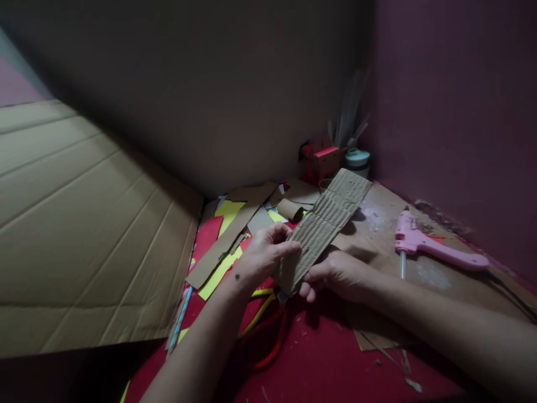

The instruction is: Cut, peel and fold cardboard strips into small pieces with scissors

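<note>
A strip of corrugated cardboard (325,224), its ridges showing, is held up at a slant above the red table surface (323,347). My left hand (268,252) pinches its left edge, thumb lying on the ridged face. At the lower right edge, my right hand (331,274) grips the same strip, with some fingers tucked beneath it. Just under the strip's lower end lie scissors (262,316) with yellow and red handles; their blades are mostly hidden. Behind my left hand rests a long flat cardboard strip (230,238) on coloured paper scraps.
A pink glue gun (436,246) with its cord lies on a brown board (436,285) to the right. A large cardboard sheet (92,235) leans at left. Further back are a small cardboard roll (289,209), a teal-lidded container (357,158) and a red box (325,162).
</note>
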